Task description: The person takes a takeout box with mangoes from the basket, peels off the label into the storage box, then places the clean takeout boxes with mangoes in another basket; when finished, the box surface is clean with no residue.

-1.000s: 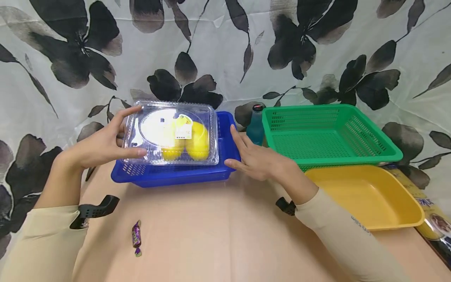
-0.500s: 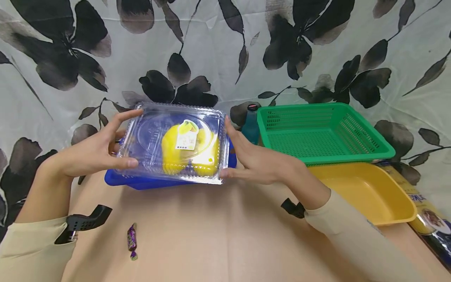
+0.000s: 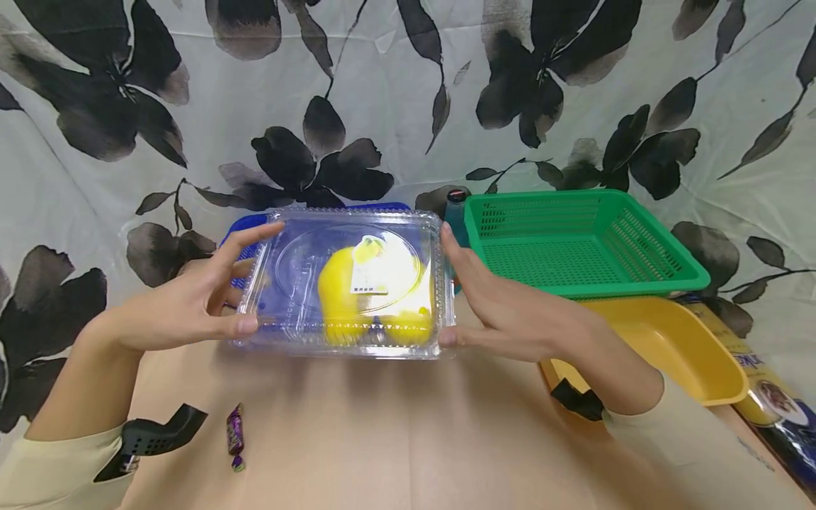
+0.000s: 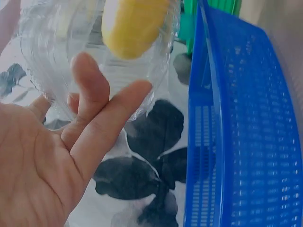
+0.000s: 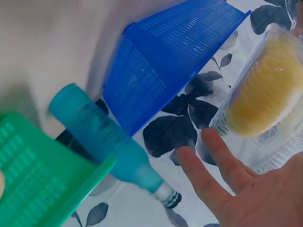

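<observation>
In the head view, both hands hold up a clear plastic clamshell box (image 3: 293, 283) with yellow fruit (image 3: 341, 297) inside and a white label on its lid. My left hand (image 3: 172, 308) grips its left end, thumb at the front corner and forefinger along the back corner. At the right end my right hand (image 3: 510, 312) holds it between thumb and fingers. Behind and below the box sits a blue perforated basket (image 3: 242, 225), mostly covered by it in this view. The left wrist view shows fingers against the underside of the box, apart from the blue basket (image 4: 251, 113).
A teal bottle (image 3: 455, 214) stands between the blue basket and a green basket (image 3: 586, 290). In front of the green one is a yellow tray (image 3: 669, 347), with a yellow-and-blue package (image 3: 774, 397) at far right. A purple wrapped candy (image 3: 235, 433) lies near the front left.
The clamshell box has come off the blue basket, toward me and to the right. My right hand has moved from the basket's right side to the box's right end.
</observation>
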A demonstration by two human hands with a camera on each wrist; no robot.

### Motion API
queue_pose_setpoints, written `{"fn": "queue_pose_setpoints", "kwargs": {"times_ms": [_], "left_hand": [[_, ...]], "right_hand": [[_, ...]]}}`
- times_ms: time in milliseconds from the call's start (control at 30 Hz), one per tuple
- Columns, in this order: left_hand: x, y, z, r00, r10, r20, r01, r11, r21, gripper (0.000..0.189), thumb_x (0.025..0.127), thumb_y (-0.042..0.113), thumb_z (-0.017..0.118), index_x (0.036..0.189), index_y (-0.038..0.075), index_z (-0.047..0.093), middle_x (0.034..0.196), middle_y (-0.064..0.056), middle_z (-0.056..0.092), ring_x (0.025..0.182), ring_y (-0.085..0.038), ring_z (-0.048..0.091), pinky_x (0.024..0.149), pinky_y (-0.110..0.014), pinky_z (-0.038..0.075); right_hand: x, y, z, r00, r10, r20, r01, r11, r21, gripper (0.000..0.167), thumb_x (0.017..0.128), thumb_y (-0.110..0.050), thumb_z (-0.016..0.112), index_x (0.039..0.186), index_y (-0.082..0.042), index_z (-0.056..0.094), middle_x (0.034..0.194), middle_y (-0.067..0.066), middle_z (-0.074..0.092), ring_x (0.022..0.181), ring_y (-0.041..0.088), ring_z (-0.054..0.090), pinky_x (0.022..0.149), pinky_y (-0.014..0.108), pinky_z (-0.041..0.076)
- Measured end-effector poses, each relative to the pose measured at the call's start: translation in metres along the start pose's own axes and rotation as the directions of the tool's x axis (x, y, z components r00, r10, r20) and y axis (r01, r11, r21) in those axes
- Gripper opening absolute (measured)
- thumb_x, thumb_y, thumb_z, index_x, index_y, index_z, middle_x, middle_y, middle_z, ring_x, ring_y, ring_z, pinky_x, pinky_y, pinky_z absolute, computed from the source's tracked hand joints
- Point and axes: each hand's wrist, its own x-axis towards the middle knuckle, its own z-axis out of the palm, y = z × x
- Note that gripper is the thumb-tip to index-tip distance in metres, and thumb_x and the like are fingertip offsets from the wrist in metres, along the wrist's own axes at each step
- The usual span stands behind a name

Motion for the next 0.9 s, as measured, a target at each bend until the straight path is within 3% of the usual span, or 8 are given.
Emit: {"fn": "queue_pose_setpoints", "kwargs": {"times_ms": [100, 200, 433, 667, 800, 900], "left_hand": [[-0.002, 0.003, 0.009, 0.998, 0.034, 0.051, -0.029, 0.997, -0.078, 0.106, 0.090, 0.018, 0.075, 0.164, 0.035, 0.001, 0.146, -0.026, 0.038, 0.109, -0.034, 0.069, 0.078, -0.040, 0.063], [-0.004, 0.006, 0.019, 0.995, 0.030, 0.094, -0.020, 0.994, -0.108, 0.108, 0.090, 0.020, 0.078, 0.163, 0.036, -0.001, 0.149, -0.027, 0.033, 0.113, -0.036, 0.067, 0.080, -0.039, 0.063], [-0.002, 0.009, 0.041, 0.995, 0.033, 0.092, -0.029, 0.999, -0.043, 0.114, 0.088, 0.015, 0.079, 0.163, 0.040, -0.003, 0.151, -0.025, 0.037, 0.118, -0.032, 0.066, 0.083, -0.037, 0.061], [-0.002, 0.010, 0.062, 0.985, 0.083, 0.148, -0.075, 0.995, -0.059, 0.112, 0.090, 0.011, 0.076, 0.164, 0.035, -0.004, 0.151, -0.019, 0.042, 0.115, -0.021, 0.068, 0.088, -0.034, 0.058], [0.000, 0.011, 0.073, 0.979, 0.110, 0.174, -0.099, 0.993, -0.071, 0.110, 0.092, 0.012, 0.076, 0.164, 0.035, -0.004, 0.141, -0.013, 0.052, 0.110, -0.018, 0.069, 0.089, -0.033, 0.057], [0.003, 0.009, 0.082, 0.969, 0.167, 0.183, -0.155, 0.985, -0.078, 0.110, 0.092, 0.013, 0.077, 0.165, 0.031, -0.003, 0.131, -0.010, 0.057, 0.104, -0.017, 0.070, 0.091, -0.033, 0.056]], "right_hand": [[-0.014, 0.003, -0.001, 1.000, -0.008, -0.008, 0.008, 1.000, -0.017, 0.114, 0.093, -0.066, 0.060, 0.155, -0.037, -0.032, 0.170, -0.006, -0.022, 0.159, 0.028, 0.000, 0.119, 0.056, 0.032], [-0.028, 0.007, -0.001, 1.000, -0.022, -0.009, 0.022, 1.000, -0.008, 0.115, 0.093, -0.063, 0.062, 0.156, -0.036, -0.029, 0.171, -0.004, -0.019, 0.159, 0.030, 0.003, 0.118, 0.059, 0.032], [-0.049, 0.018, -0.004, 0.999, -0.034, -0.002, 0.034, 0.999, 0.040, 0.112, 0.094, -0.059, 0.064, 0.159, -0.037, -0.025, 0.172, -0.002, -0.011, 0.156, 0.035, 0.021, 0.110, 0.064, 0.040], [-0.072, 0.026, -0.005, 0.999, 0.036, 0.011, -0.036, 0.999, 0.018, 0.108, 0.095, -0.059, 0.062, 0.160, -0.039, -0.022, 0.173, 0.001, -0.005, 0.157, 0.039, 0.014, 0.111, 0.069, 0.034], [-0.086, 0.031, -0.002, 0.999, 0.039, -0.007, -0.039, 0.999, 0.025, 0.104, 0.094, -0.063, 0.059, 0.162, -0.038, -0.017, 0.173, 0.000, -0.001, 0.155, 0.041, 0.020, 0.107, 0.070, 0.038], [-0.094, 0.036, 0.001, 0.999, 0.027, -0.018, -0.027, 0.999, 0.035, 0.103, 0.094, -0.063, 0.059, 0.163, -0.037, -0.013, 0.173, -0.001, 0.001, 0.153, 0.044, 0.025, 0.104, 0.069, 0.043]]}}
